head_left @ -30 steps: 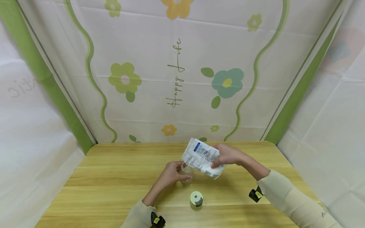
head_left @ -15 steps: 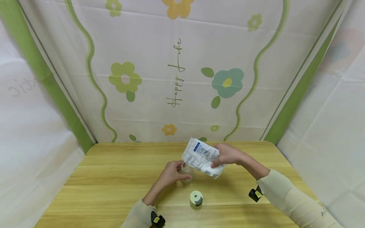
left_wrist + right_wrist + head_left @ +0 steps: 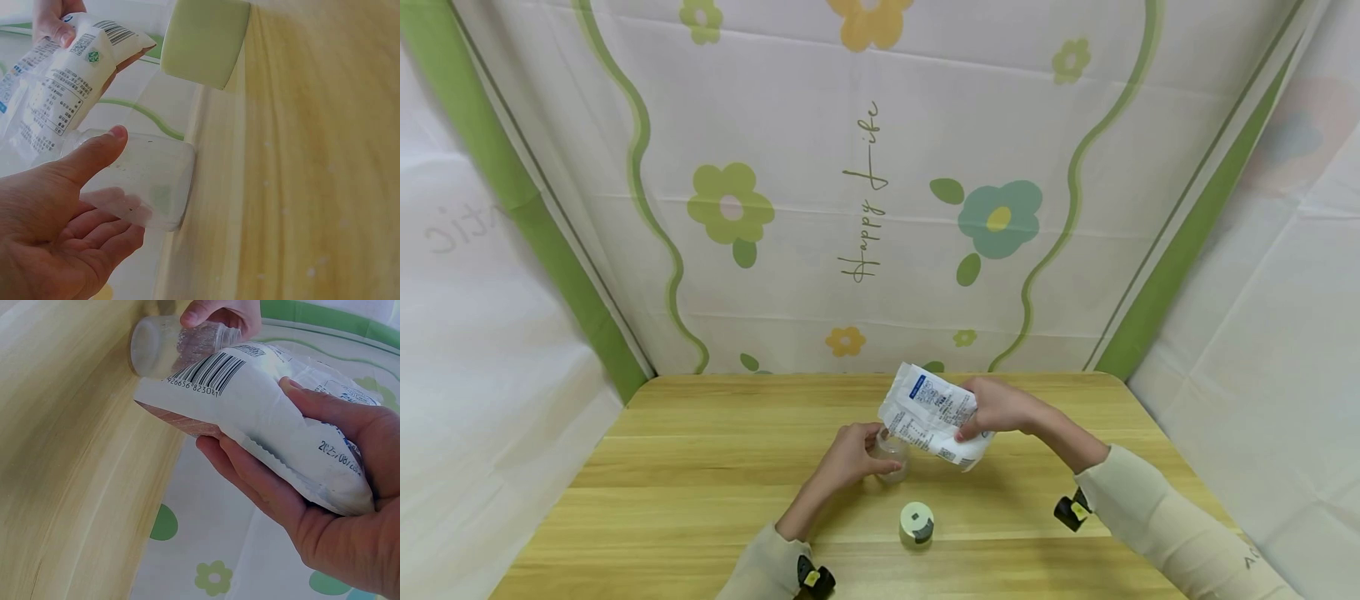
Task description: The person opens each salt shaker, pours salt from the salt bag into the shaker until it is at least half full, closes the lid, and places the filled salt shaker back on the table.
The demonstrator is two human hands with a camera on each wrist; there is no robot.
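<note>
A clear jar (image 3: 891, 460) stands on the wooden table with its mouth uncovered, and my left hand (image 3: 848, 456) holds it between thumb and fingers. Small specks show on its wall in the left wrist view. My right hand (image 3: 1000, 407) grips a white plastic packet (image 3: 931, 417) printed with text and a barcode. The packet tilts down to the left, its end right at the jar's mouth. From the right wrist, the packet (image 3: 250, 406) looks soft and bulging, with my thumb on top and fingers beneath.
On the near side of the jar, a pale green cylinder (image 3: 916, 525) with a grey patch on top stands on the table (image 3: 700, 467). A few white grains (image 3: 310, 272) lie on the wood. A flowered cloth (image 3: 790, 208) hangs behind the table's far edge.
</note>
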